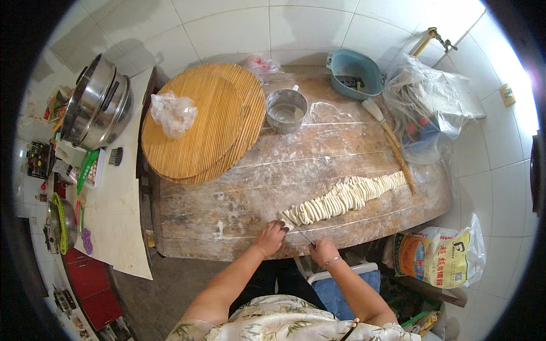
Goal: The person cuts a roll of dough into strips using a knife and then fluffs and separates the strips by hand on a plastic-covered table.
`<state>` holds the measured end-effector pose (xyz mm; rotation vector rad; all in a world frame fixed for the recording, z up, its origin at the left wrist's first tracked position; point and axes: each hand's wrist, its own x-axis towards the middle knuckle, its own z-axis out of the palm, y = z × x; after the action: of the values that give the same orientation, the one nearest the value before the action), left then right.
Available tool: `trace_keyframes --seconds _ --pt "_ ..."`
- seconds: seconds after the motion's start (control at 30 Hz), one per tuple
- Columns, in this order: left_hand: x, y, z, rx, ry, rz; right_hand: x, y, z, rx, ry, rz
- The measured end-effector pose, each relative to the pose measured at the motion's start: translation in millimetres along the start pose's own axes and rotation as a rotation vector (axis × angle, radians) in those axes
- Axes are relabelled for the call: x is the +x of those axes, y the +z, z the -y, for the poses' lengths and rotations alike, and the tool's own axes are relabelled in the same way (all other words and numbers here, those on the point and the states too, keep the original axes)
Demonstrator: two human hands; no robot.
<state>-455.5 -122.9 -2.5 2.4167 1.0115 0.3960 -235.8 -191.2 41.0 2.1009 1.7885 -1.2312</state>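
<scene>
- I judge that the step in hand is the cutting of dough: a long row of cut dough pieces [347, 198] lies across the floured wooden surface [273, 170], from the middle toward the right, and its near end sits just under my hands.
- My left hand [269, 237] is closed down on the near end of the row, with the fingers curled and pressing there.
- My right hand [323, 252] is wrapped around the handle of a knife [298, 231]; the blade points up and left, to the end of the row, just beside the left hand.
- The next cut, as I judge it, needs the blade set close beside the last piece and the left fingers kept back from the edge.
- Packages: a printed flour sack [437, 257], white with orange and yellow, stands on the floor at the right of the surface, under its corner.
- A clear plastic bag [429, 105] full of things lies at the far right end; I cannot tell its contents.
- A small crumpled clear bag [173, 112] rests on the round bamboo trays [205, 125] at the far left.
- A metal bowl [286, 109], a blue dustpan [355, 74] and a brush [392, 142] are at the far side.
- Small packets with green labels lie on the left counter [116, 210]; they are too small for me to describe.
</scene>
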Motion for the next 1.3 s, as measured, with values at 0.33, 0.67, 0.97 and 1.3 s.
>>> trace_keyframes --seconds 0.33,0.67,0.97,1.3 --pt "4 -5 0 0.014 -0.003 0.093 56 39 5 0.059 0.065 -0.04" --pt "-14 -2 -4 -0.004 -0.028 0.103 -2 5 5 0.09 0.035 -0.051" --pt "-6 -4 -4 -0.026 -0.023 0.133 29 34 14 -0.047 0.068 0.02" --pt "-19 -7 -5 -0.039 -0.108 0.074 6 3 -4 0.328 0.137 -0.085"
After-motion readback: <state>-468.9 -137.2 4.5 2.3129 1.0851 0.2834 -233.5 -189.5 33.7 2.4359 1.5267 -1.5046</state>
